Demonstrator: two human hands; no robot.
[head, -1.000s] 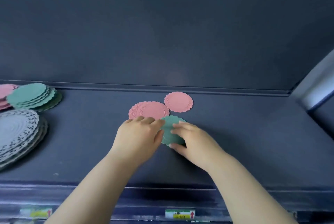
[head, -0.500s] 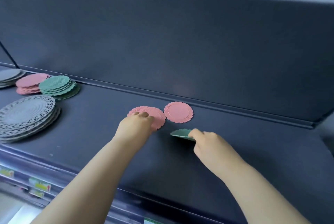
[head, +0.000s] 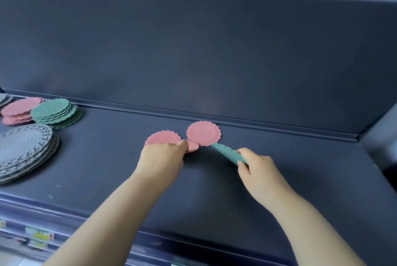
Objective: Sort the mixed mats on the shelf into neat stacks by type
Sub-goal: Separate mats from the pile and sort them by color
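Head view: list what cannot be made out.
Pink mats: left hand covers their near edge; count and grip unclear.
Green mat: right hand pinching it hides its near part.
Back grey stack: cut off by the left frame edge.
Shelf labels: blurred, unreadable.

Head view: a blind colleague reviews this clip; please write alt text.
A right hand pinches a tilted green scalloped mat; the left hand rests on overlapping pink mats on a dark shelf. A pink stack, green stack and grey stack sit left.

The pink mats [head: 162, 138] and green mat [head: 228, 153] are ribbed, the grey stack [head: 23, 147] lacy, the shelf [head: 107, 169] dark blue-grey.
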